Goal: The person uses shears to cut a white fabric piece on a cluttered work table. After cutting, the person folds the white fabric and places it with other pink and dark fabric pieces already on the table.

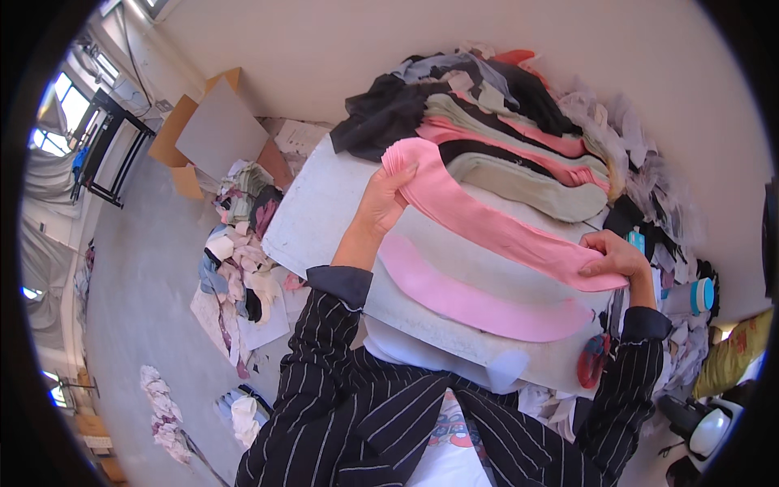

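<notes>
A stack of long, curved coral-pink fabric strips (495, 223) stretches between my hands above a white table (316, 199). My left hand (385, 195) grips its far-left end, thumb on top and fingers under it. At the opposite end my right hand (613, 256) is closed around the lower edge. Nearer to me, a paler pink curved strip (479, 307) lies flat on the table. Behind the held stack are piled more curved strips: a grey-green stack (535, 193), with pink and black ones beyond it.
Black fabric (377, 118) heaps against the wall. Clear plastic bags (637, 154) and a blue-and-white roll (699, 296) are at the right. An opened cardboard box (219, 130) stands left of the table, near fabric scraps (243, 268) on the floor. A yellow sack (734, 357) sits far right.
</notes>
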`<state>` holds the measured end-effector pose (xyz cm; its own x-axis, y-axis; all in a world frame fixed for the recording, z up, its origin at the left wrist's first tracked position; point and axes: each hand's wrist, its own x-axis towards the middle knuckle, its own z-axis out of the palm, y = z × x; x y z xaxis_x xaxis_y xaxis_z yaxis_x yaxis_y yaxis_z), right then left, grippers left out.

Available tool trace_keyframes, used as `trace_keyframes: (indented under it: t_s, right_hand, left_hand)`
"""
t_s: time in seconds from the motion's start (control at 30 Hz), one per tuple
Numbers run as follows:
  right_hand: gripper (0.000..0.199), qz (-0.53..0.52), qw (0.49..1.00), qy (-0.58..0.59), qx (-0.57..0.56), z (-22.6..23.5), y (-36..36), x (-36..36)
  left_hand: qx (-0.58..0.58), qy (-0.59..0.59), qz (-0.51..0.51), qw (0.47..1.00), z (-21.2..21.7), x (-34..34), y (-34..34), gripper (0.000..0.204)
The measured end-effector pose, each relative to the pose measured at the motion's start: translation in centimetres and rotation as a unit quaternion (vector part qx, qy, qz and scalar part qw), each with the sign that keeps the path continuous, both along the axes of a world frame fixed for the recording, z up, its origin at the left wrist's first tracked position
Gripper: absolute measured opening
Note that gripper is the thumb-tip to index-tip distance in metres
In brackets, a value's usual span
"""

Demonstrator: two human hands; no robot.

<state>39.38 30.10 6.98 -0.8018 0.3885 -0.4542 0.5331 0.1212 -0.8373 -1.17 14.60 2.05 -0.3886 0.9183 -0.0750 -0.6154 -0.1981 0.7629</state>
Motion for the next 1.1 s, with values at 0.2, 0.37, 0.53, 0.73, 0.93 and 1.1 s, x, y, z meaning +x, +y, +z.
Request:
trace_keyframes:
  t_s: [0.2, 0.37, 0.53, 0.73, 0.93, 1.1]
  right_hand:
    - [0.046, 0.023, 0.981, -0.138, 0.133, -7.0, 2.7, 1.2]
    - [0.045, -0.136, 0.989, -0.065, -0.005, -7.4, 2.6, 3.3]
    - [0.047, -0.206, 0.976, -0.021, -0.062, -5.3, 1.3, 4.1]
    - [0.047, -0.217, 0.941, -0.178, 0.189, -6.2, 1.3, 4.8]
    - [0.028, -0.286, 0.842, 0.016, 0.458, -3.1, -2.0, 3.1]
    - [0.015, -0.302, 0.855, 0.058, 0.417, -3.1, -2.6, 4.0]
  left_hand:
    - [-0.238, 0.186, 0.004, 0.953, -6.2, 0.0, 1.5, 0.040]
    - [-0.262, 0.211, -0.014, 0.942, -6.4, -1.4, 0.6, 0.051]
    - [-0.271, 0.197, -0.084, 0.939, -5.3, -2.4, -1.1, 0.058]
    - [-0.259, 0.502, 0.003, 0.825, -4.4, -2.7, -1.6, 0.059]
    - [-0.040, 0.773, 0.090, 0.626, -3.6, -0.9, -1.8, 0.048]
    - [0.048, 0.824, -0.098, 0.555, -1.7, 0.3, -1.7, 0.040]
